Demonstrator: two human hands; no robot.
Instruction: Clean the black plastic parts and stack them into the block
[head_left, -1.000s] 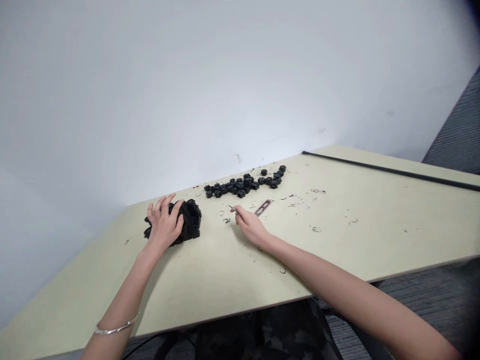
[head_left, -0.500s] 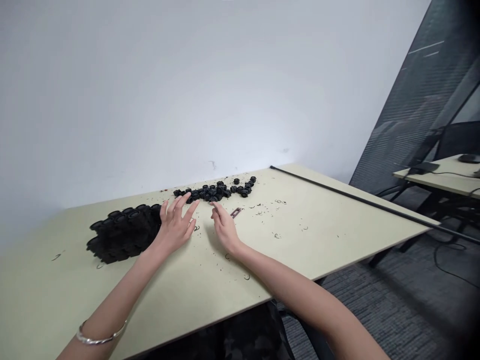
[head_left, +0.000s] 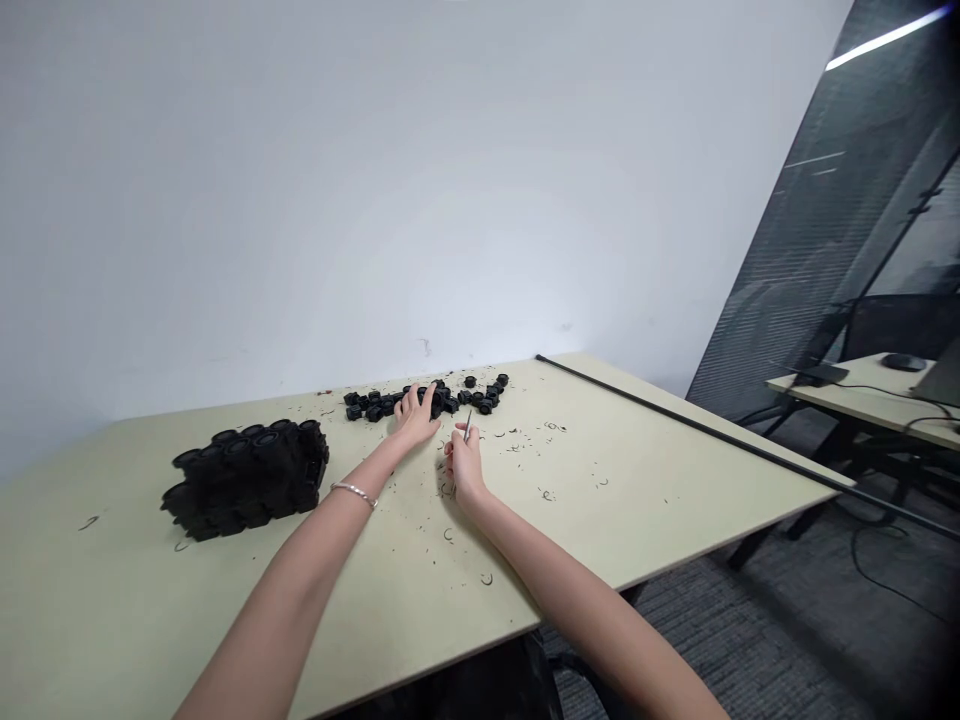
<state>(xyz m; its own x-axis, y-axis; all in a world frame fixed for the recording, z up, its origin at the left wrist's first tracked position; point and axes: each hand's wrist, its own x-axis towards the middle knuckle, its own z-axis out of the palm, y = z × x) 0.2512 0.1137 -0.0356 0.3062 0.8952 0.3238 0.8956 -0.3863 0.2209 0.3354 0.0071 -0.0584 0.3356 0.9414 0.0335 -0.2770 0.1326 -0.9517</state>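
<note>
My left hand [head_left: 417,418] reaches over a heap of small black round parts [head_left: 450,403] near the wall, its fingers spread on or just above them. Whether the fingertips touch a part is hard to see. My right hand [head_left: 466,465] is closed around a slim knife-like tool [head_left: 469,425], its thin end pointing up and away from me. Most of the tool is hidden in the palm. Left of my hands stands a neatly stacked block of black round parts [head_left: 247,475].
Thin curled black shavings [head_left: 551,427] and crumbs lie scattered across the pale table [head_left: 360,620]. A long black pole [head_left: 675,408] crosses the table's right side and passes over its edge. Another desk [head_left: 862,395] with a mouse and cables stands at the right.
My left hand has moved forward and right, from beside the stacked block to the heap. My right hand has shifted slightly right and now grips the tool that lay on the table.
</note>
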